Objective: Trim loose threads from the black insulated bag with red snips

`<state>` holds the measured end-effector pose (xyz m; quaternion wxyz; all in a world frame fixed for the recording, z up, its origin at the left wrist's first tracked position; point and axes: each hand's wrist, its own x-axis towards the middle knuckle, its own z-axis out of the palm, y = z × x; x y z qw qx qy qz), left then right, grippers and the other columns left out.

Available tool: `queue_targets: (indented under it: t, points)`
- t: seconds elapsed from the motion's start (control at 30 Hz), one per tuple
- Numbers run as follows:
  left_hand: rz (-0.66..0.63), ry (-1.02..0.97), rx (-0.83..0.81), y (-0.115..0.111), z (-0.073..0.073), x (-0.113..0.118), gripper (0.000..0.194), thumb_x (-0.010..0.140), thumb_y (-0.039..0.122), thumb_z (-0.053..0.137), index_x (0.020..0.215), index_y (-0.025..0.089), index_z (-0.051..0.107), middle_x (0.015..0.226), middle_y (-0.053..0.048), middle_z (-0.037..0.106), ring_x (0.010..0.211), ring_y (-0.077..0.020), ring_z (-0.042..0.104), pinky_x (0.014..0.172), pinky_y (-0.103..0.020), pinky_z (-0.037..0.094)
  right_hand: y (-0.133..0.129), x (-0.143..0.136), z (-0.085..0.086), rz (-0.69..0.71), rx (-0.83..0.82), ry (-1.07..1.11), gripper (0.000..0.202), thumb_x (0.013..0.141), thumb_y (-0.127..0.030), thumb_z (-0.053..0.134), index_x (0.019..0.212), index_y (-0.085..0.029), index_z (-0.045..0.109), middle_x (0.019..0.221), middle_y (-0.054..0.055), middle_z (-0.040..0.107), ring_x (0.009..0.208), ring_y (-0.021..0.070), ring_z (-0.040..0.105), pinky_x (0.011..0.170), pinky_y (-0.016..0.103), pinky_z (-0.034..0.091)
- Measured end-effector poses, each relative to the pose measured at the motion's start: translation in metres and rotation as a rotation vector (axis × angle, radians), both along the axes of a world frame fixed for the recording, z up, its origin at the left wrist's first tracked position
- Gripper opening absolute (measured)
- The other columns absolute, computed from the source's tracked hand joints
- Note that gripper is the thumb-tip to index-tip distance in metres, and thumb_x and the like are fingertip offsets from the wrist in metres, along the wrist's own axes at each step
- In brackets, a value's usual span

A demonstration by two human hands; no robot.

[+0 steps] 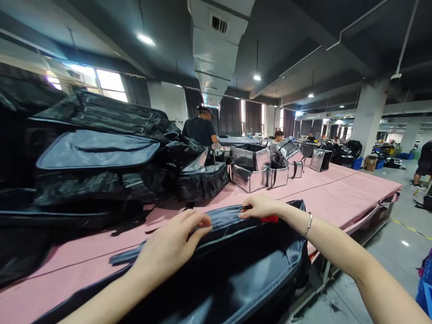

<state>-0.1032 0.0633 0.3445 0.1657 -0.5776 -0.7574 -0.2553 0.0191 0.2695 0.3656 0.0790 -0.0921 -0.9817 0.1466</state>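
A large black bag with a shiny grey-blue lining lies opened in front of me, on the near edge of the pink-covered table. My left hand is at its upper rim, thumb and forefinger closed on the edge of the fabric. To the right along the same rim, my right hand grips a small tool with a thin dark tip pointing left; a red part shows under the palm. Its exact kind is partly hidden by the fingers. A loose-looking bluish strip of the bag runs between both hands.
Black bags are piled high on the left. Several silver-lined box-shaped bags stand farther back on the pink table. A person in dark clothes stands across the table. A blue crate is at the far right.
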Motion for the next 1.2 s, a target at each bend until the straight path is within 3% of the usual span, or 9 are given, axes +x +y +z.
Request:
queue_targets:
  t: [0.17,0.33,0.47,0.57,0.77,0.87,0.97,1.2]
  points:
    - [-0.006,0.518,0.175,0.000,-0.012,0.012,0.038,0.095,0.030,0.028,0.085,0.019,0.063,0.082,-0.003,0.064,0.061,-0.0170,0.059,0.054,-0.029,0.040,-0.009,0.002,0.008,-0.055,0.003,0.024,0.020,0.083,-0.037,0.067,0.085,-0.018,0.073,0.064,-0.003,0.061,0.060,0.0111,0.052,0.054,0.020,0.034]
    - [-0.018,0.738,0.247,0.012,-0.016,0.024,0.033,0.095,0.031,0.038,0.076,0.018,0.062,0.072,-0.005,0.060,0.067,-0.0222,0.058,0.064,-0.034,0.045,-0.016,0.006,0.014,-0.109,0.034,0.041,0.026,0.083,-0.040,0.067,0.082,-0.015,0.072,0.065,0.000,0.061,0.062,0.0132,0.054,0.053,0.022,0.035]
    - [0.022,0.822,0.227,0.020,-0.016,0.028,0.032,0.092,0.024,0.040,0.070,0.017,0.061,0.068,-0.006,0.058,0.064,-0.0236,0.054,0.060,-0.035,0.043,-0.018,0.009,0.014,-0.128,0.056,0.079,0.026,0.081,-0.041,0.069,0.078,-0.016,0.071,0.065,0.000,0.062,0.063,0.0143,0.055,0.053,0.023,0.035]
    - [0.015,0.747,0.228,0.021,-0.015,0.024,0.034,0.093,0.022,0.037,0.070,0.017,0.062,0.069,-0.006,0.059,0.066,-0.0229,0.055,0.061,-0.035,0.043,-0.019,0.013,0.010,-0.135,0.070,0.157,0.024,0.082,-0.042,0.068,0.080,-0.018,0.071,0.068,0.000,0.065,0.066,0.0156,0.059,0.056,0.023,0.038]
    - [-0.166,0.305,0.209,0.020,-0.009,0.009,0.029,0.090,0.035,0.043,0.074,0.022,0.063,0.078,-0.001,0.065,0.073,-0.0178,0.059,0.067,-0.029,0.045,-0.015,0.022,-0.001,-0.106,0.191,0.442,0.023,0.092,-0.034,0.059,0.106,-0.017,0.064,0.106,0.009,0.067,0.098,0.0208,0.061,0.082,0.031,0.044]
    - [-0.239,0.176,0.187,0.020,-0.006,0.003,0.027,0.088,0.039,0.047,0.073,0.023,0.063,0.080,0.001,0.065,0.076,-0.0159,0.060,0.071,-0.026,0.045,-0.008,0.026,-0.003,0.060,0.323,0.520,0.016,0.092,-0.023,0.058,0.105,-0.016,0.062,0.101,0.008,0.067,0.095,0.0181,0.060,0.082,0.028,0.043]
    - [-0.272,0.116,0.167,0.021,-0.004,-0.001,0.027,0.086,0.041,0.047,0.072,0.023,0.062,0.079,0.001,0.065,0.076,-0.0156,0.060,0.071,-0.026,0.045,-0.001,0.029,-0.003,0.248,0.516,0.568,0.013,0.093,-0.024,0.056,0.100,-0.016,0.063,0.090,0.006,0.067,0.087,0.0185,0.060,0.074,0.027,0.043]
    - [-0.266,0.083,0.136,0.025,0.000,-0.009,0.029,0.085,0.044,0.047,0.070,0.024,0.062,0.077,-0.001,0.065,0.076,-0.0173,0.060,0.071,-0.027,0.046,0.000,0.029,-0.005,0.341,0.675,0.537,0.014,0.091,-0.025,0.059,0.099,-0.014,0.063,0.091,0.008,0.067,0.087,0.0190,0.060,0.071,0.027,0.042]
